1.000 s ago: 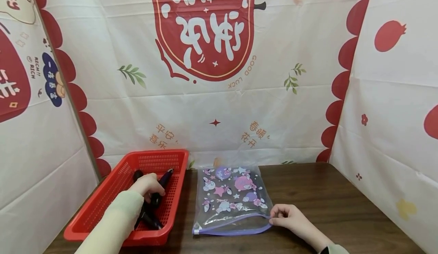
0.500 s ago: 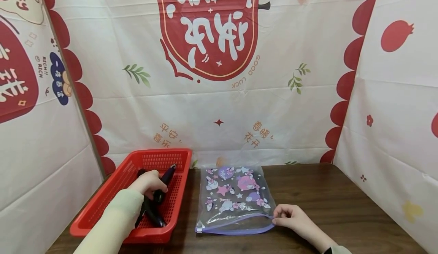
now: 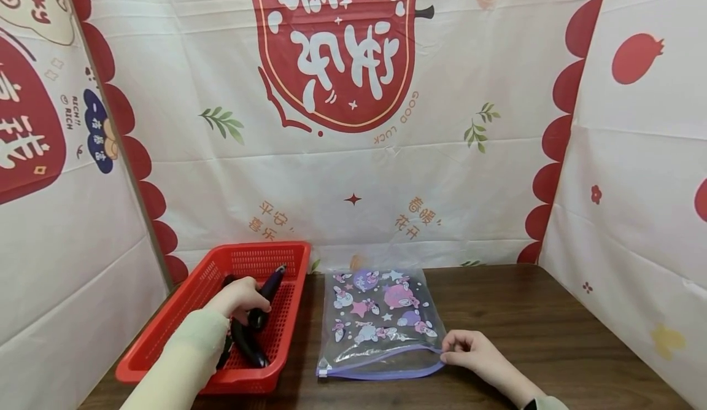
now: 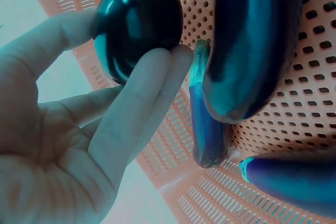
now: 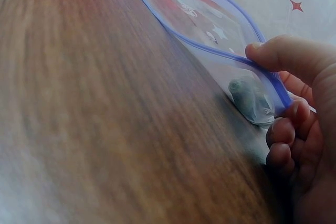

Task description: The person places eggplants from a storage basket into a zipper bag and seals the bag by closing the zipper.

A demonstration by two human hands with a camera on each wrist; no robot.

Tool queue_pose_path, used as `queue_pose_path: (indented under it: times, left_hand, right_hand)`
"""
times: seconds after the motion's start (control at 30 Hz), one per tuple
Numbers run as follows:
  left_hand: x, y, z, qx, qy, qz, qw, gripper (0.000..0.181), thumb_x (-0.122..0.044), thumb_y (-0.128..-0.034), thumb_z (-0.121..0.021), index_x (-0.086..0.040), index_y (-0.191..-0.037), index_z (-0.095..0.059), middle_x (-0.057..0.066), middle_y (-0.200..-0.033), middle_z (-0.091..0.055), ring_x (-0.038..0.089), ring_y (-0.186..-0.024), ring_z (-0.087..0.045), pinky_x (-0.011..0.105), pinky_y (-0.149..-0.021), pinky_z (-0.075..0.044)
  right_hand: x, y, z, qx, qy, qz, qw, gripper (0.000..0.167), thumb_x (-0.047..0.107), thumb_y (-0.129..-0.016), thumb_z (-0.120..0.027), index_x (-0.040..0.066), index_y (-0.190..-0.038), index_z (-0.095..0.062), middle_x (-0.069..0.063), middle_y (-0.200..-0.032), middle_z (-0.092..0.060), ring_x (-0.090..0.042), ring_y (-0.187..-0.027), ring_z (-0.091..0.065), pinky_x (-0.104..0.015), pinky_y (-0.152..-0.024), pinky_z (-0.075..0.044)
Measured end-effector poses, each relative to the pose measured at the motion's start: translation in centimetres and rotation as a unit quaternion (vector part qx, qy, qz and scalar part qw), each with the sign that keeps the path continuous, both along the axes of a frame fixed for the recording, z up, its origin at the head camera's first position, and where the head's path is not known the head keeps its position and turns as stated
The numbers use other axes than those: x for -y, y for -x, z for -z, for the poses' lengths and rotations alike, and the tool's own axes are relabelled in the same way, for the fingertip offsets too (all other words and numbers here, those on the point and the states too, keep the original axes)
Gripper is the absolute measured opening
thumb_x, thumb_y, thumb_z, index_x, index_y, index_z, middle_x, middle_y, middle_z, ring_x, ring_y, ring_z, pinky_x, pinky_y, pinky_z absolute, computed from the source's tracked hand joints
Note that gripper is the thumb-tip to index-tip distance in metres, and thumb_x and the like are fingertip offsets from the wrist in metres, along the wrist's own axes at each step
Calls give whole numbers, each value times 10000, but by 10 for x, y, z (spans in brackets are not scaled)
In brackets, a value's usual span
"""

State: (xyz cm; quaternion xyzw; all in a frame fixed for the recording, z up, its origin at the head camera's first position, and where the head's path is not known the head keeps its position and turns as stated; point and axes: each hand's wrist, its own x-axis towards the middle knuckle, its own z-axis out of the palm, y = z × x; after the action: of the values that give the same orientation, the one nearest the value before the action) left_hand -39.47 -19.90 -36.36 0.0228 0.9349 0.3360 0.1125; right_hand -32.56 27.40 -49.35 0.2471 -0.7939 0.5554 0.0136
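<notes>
My left hand (image 3: 241,298) reaches into the red plastic basket (image 3: 131,355). In the left wrist view its thumb and fingers hold a dark, glossy eggplant (image 4: 137,22), whose rounded end faces the camera. Other eggplants (image 4: 252,51) lie around it in the basket, partly hidden by the hand in the head view. On the table to the right, a clear zip bag (image 3: 381,312) printed with pink and purple cartoons lies flat, its purple-edged mouth parted. My right hand (image 3: 472,351) pinches the right corner of that mouth between thumb and fingers.
The brown wooden table (image 3: 497,305) carries both basket and bag. Printed white cloth (image 3: 353,170) walls in the back and both sides. A white slider (image 3: 323,373) sits at the left end of the bag's zip. A dark greenish shape (image 5: 251,99) shows through the plastic.
The head view has shifted slightly. The eggplant under my left hand has moved a little away from me within the basket. My right hand keeps its pinch on the bag.
</notes>
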Motion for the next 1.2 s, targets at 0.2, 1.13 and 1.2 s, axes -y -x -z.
queue_pose_path:
  times: [0.2, 1.13, 1.2]
  left_hand:
    - [2, 0, 0, 26, -17, 16, 10000, 289, -71, -817, -707, 59, -1065, -632, 148, -884, -575, 240, -714, -649, 415, -589, -563]
    - [14, -10, -15, -146, -247, 123, 9995, 477, -88, -828, -726, 146, -1207, -554, 184, -953, -625, 271, -758, -665, 424, -631, -565]
    - [14, -10, -15, -183, -212, 136, 9995, 454, -91, -827, -726, 142, -1183, -569, 179, -941, -625, 271, -738, -670, 415, -619, -565]
  right_hand:
    - [-1, -1, 0, 158, -53, 70, 9998, 97, 45, -826, -707, 11, -847, -620, 107, -610, -458, 10, -552, -421, -231, -504, -387]
    - [0, 1, 0, 109, -76, 101, 9999, 75, 66, -839, -710, 51, -833, -637, 109, -616, -472, 8, -556, -428, -224, -501, -387]
    - [0, 0, 1, 53, -123, 106, 9999, 77, 73, -840, -713, 59, -829, -638, 113, -616, -475, 13, -556, -429, -225, -499, -389]
